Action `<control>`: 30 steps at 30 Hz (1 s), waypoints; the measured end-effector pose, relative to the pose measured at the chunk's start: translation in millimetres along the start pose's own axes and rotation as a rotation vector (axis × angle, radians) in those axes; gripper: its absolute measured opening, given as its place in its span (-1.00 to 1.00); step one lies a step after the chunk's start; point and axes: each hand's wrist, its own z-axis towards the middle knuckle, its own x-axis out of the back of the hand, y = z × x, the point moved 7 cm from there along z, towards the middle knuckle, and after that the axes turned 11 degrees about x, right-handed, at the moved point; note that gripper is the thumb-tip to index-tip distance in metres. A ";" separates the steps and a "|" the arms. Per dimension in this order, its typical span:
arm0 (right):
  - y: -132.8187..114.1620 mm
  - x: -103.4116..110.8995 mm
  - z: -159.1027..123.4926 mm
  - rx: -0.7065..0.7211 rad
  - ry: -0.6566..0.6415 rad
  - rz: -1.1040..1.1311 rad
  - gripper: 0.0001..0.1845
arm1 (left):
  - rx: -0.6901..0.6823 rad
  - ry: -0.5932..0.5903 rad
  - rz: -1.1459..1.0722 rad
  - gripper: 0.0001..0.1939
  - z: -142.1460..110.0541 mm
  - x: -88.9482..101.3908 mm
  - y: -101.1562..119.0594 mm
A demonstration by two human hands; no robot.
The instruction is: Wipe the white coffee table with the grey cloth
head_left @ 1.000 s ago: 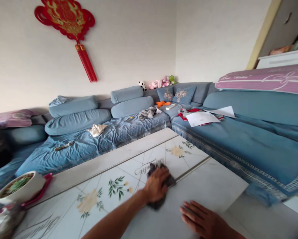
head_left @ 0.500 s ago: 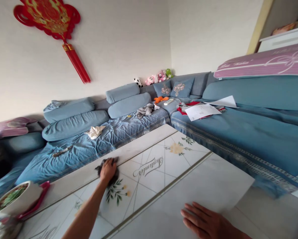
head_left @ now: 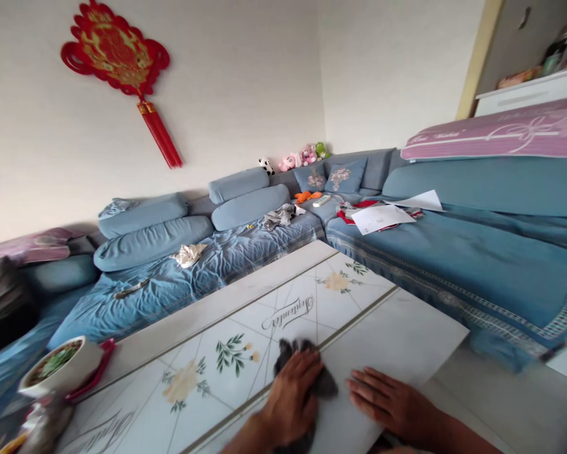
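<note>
Head view, looking across a table to a corner sofa. Sofa, blue, fills the area well ahead of both hands. Table, white with a floral print, lies right under the hands. Four bolsters sit ahead and left of the left hand. Main change: left hand has come back across the table from the far side and now sits at the near side, close to the right hand. Left hand closed, gripping one dark rag, which is pressed to the tabletop. Right hand open, palm down, fingers spread, holding nothing, flat on the table just right of the rag. Two papers lie on the sofa, ahead of the right hand. One bowl sits far left of the left hand. Two cushions and four plush toys are straight ahead, in the sofa corner.
</note>
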 end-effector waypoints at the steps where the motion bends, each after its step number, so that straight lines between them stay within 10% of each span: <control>1: 0.1 -0.5 -0.3 0.000 0.002 0.001 -0.47 | -0.034 0.010 0.031 -0.11 -50.5 0.6 -8.3; 5: -0.7 -0.9 -1.4 0.010 0.005 0.000 -0.41 | 0.264 0.207 0.213 -0.18 -223.7 45.7 -96.1; 8: -0.2 0.9 -1.3 0.001 0.028 -0.007 -0.40 | 0.661 0.362 0.256 -0.31 -282.3 94.7 -161.0; 11: 0.8 1.4 -1.2 0.003 0.051 -0.018 -0.39 | 0.897 0.424 0.246 -0.39 -254.7 125.3 -189.1; 14: 1.7 -0.1 -2.2 0.021 0.058 -0.049 -0.39 | 0.987 0.414 0.248 -0.42 -174.1 136.6 -189.5; 21: 6.0 -4.7 -6.2 0.087 -0.035 -0.047 -0.32 | 0.838 0.276 0.118 -0.34 -31.6 100.6 -132.2; 25: 10.2 2.7 -2.7 0.106 -0.075 -0.070 -0.33 | 0.634 0.223 0.074 -0.30 -28.0 72.2 -101.8; 30: 11.9 8.8 1.7 0.093 -0.147 -0.037 -0.37 | 0.416 0.211 0.086 -0.14 -98.0 56.1 -105.5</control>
